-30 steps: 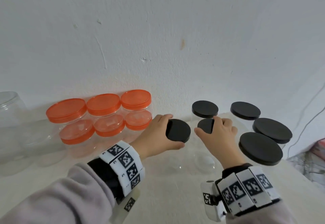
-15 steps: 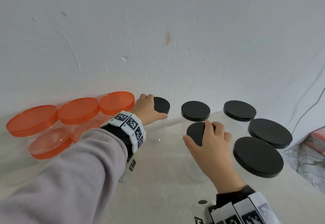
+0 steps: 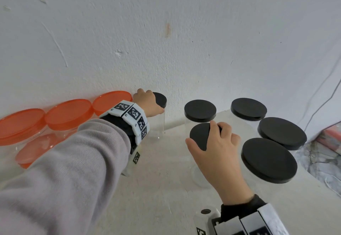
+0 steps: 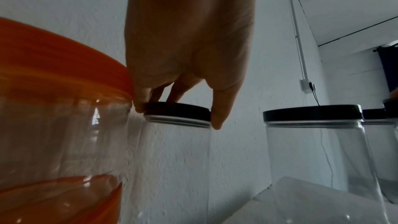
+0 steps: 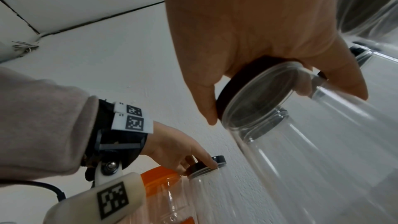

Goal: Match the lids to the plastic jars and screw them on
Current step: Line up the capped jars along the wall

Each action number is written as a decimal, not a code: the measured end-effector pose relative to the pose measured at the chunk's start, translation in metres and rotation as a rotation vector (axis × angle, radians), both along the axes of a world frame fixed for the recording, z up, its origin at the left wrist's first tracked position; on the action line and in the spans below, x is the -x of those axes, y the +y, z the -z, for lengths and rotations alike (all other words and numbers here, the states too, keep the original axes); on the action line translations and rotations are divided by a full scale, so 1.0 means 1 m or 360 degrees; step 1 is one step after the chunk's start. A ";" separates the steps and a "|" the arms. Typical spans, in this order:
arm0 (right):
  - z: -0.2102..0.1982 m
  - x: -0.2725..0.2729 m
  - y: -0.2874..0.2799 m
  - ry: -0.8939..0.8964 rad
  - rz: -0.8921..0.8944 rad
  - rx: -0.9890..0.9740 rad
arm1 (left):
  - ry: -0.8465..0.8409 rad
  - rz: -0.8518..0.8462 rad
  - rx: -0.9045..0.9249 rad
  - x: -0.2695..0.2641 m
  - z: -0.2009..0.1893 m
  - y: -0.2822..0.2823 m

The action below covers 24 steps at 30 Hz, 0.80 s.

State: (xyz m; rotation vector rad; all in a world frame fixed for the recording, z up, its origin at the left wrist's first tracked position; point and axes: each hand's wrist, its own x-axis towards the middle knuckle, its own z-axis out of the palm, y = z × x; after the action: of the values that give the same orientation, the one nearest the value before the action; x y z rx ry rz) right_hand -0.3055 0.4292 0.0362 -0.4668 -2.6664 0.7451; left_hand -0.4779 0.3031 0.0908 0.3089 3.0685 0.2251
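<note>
My left hand [image 3: 147,103] grips the small black lid [image 3: 160,99] of a narrow clear jar [image 4: 174,168] that stands against the wall, beside the orange-lidded jars. In the left wrist view the fingers and thumb pinch that lid's [image 4: 177,111] rim. My right hand [image 3: 214,142] grips another small black lid [image 3: 200,136] on a second narrow clear jar [image 5: 301,151] near the middle. In the right wrist view this lid [image 5: 237,91] sits on the jar mouth with fingers curled round it.
Three clear jars with orange lids [image 3: 68,113] line the wall at left, stacked on more below. Several black-lidded jars [image 3: 268,162] crowd the right, close to my right hand. A cable [image 3: 321,96] runs down the wall at far right. The white table [image 3: 162,188] continues toward me.
My left hand carried its black-lidded jar from the centre back to the wall beside the orange jars. The right hand stayed on its lid; the head view shifted closer.
</note>
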 end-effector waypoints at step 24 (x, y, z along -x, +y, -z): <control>0.005 0.000 -0.001 0.0064 0.0010 -0.0026 | -0.0161 0.0753 -0.0065 -0.001 -0.017 0.077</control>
State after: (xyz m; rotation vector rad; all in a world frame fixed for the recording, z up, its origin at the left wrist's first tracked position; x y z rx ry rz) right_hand -0.3058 0.4281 0.0317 -0.4508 -2.6309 0.7226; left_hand -0.4773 0.3798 0.1083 0.9706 2.7878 0.2678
